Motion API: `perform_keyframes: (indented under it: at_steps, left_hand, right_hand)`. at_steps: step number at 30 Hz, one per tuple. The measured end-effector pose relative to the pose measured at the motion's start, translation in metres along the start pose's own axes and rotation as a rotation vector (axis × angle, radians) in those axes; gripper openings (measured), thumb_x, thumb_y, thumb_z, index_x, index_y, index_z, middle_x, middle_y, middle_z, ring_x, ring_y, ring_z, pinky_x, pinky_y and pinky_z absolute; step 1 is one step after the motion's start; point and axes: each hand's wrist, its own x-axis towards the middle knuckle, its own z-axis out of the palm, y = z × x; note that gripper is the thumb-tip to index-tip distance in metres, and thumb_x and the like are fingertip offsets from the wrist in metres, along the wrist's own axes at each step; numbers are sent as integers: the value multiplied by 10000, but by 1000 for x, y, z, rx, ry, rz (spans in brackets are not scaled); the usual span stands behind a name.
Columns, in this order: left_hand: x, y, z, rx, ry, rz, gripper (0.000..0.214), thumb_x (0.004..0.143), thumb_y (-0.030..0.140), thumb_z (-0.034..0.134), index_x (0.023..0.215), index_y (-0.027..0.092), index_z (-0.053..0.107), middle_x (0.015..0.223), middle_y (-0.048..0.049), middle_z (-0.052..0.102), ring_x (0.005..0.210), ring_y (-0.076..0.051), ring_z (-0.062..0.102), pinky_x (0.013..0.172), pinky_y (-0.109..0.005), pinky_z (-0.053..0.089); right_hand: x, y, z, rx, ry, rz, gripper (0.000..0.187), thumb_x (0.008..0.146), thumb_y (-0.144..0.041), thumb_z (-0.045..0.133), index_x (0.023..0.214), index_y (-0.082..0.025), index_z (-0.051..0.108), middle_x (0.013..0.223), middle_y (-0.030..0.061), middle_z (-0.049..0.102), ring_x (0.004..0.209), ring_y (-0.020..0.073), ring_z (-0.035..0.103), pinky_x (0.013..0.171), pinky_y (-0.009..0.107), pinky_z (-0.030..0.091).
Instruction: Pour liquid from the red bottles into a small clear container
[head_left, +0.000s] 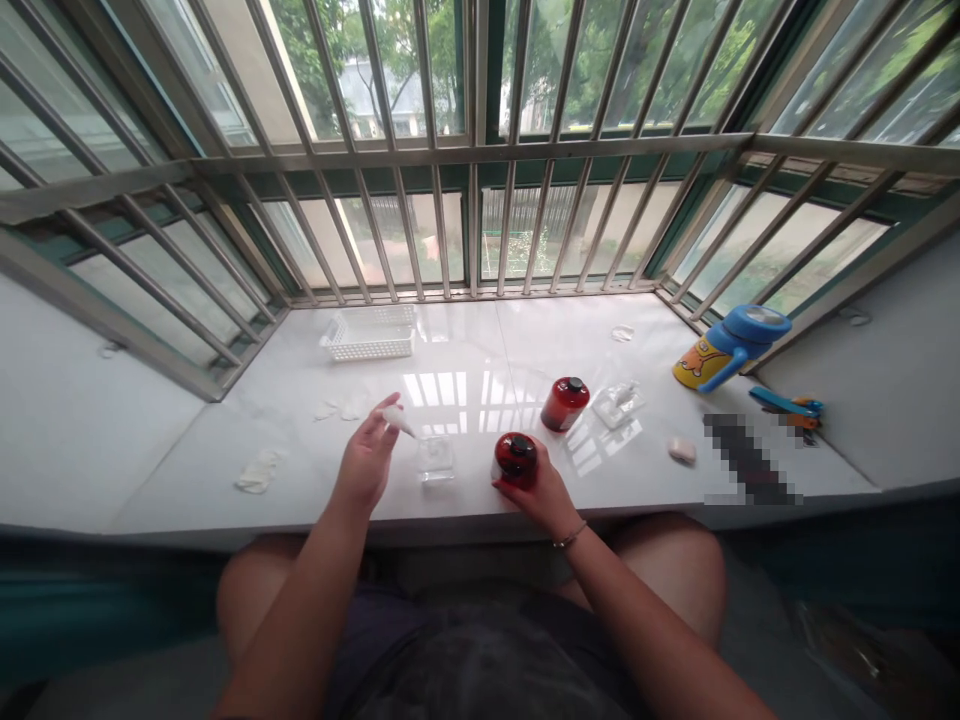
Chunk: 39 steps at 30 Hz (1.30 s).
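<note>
Between the thumb and fingers of my left hand (365, 462) is a small whitish cone-shaped piece (397, 419), its thin tip pointing down to the right. Just right of that tip, a square clear glass container (436, 461) stands on the white ledge. My right hand (545, 487) is wrapped round a dark red bottle (515, 456) with a black top, near the front edge. A second red bottle (565, 404) with a black cap stands behind it. Beside that one is another clear glass container (618, 404).
At the back left sits a white perforated basket (372, 334). Crumpled white pieces (259, 472) lie at the left. On the right are a blue-and-yellow mug (724, 350), a blue-and-orange tool (791, 405), a small pinkish object (682, 450) and a blurred-out patch. Metal window bars close off the back.
</note>
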Motion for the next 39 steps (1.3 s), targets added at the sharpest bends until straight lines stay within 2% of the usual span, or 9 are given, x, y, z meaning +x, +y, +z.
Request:
perform_keyframes:
  at_steps: [2, 5, 11, 18, 22, 26, 30, 35, 39]
  left_hand:
    - [-19, -2, 14, 2, -14, -23, 499, 944, 598, 756, 1316, 268, 713, 1662, -115, 542, 1553, -345, 507, 1285, -514, 438]
    - [-30, -10, 23, 33, -16, -38, 478, 972, 592, 725, 1330, 277, 686, 1685, -114, 509, 1556, -340, 505, 1282, -511, 442]
    - [-28, -28, 20, 137, -105, -4, 316, 953, 532, 758, 1083, 249, 706, 1636, -124, 523, 1463, -318, 597, 1272, -509, 452]
    - [-37, -49, 15, 326, -112, -18, 352, 904, 474, 810, 1169, 269, 703, 1555, -128, 606, 1488, -330, 562, 1288, -564, 386]
    - [-39, -50, 15, 378, -155, -30, 537, 845, 441, 872, 1330, 307, 684, 1548, -120, 613, 1494, -339, 550, 1265, -551, 411]
    - [-39, -52, 16, 347, -154, -5, 471, 824, 431, 884, 1229, 278, 699, 1515, -132, 634, 1466, -338, 580, 1262, -546, 414]
    - [-41, -54, 18, 283, -110, -53, 457, 812, 429, 892, 1131, 271, 606, 1515, -135, 644, 1474, -334, 579, 1264, -591, 398]
    - [-40, -55, 18, 294, -146, -69, 563, 822, 429, 880, 1316, 297, 643, 1527, -113, 628, 1478, -327, 573, 1284, -545, 395]
    - [-40, -54, 18, 282, -153, -55, 502, 824, 424, 881, 1246, 274, 655, 1522, -125, 625, 1467, -332, 580, 1275, -554, 409]
  right_hand:
    - [0, -1, 0, 6, 1, 6, 892, 793, -522, 898, 1513, -264, 438, 1471, 142, 643, 1332, 351, 677, 1139, 526, 554]
    - [-1, -1, 0, 16, -3, 19, 905, 786, -534, 899, 1512, -256, 436, 1463, 152, 653, 1323, 359, 682, 1133, 540, 555]
    - [-1, 1, 0, 2, 1, -1, 902, 798, -545, 890, 1519, -253, 432, 1481, 154, 639, 1337, 352, 675, 1137, 527, 552]
    - [-1, 1, 0, -1, 3, -11, 907, 801, -542, 890, 1524, -249, 426, 1492, 158, 624, 1351, 345, 663, 1155, 526, 537]
    - [-1, 0, 0, 1, -1, 7, 908, 795, -544, 892, 1522, -257, 430, 1481, 154, 627, 1338, 351, 666, 1151, 539, 540]
    - [-1, -1, 0, 2, 1, 8, 905, 793, -543, 893, 1520, -260, 433, 1474, 151, 630, 1329, 355, 671, 1143, 546, 546]
    - [-2, -1, 0, 4, 2, 6, 904, 798, -546, 888, 1524, -264, 429, 1488, 151, 623, 1347, 353, 662, 1155, 540, 539]
    - [-2, -1, 0, 1, 1, 10, 909, 797, -547, 890, 1524, -263, 424, 1480, 146, 634, 1338, 347, 671, 1145, 527, 547]
    - [-2, -1, 0, 2, 2, 7, 907, 797, -544, 892, 1521, -258, 427, 1483, 153, 628, 1338, 351, 668, 1143, 533, 545]
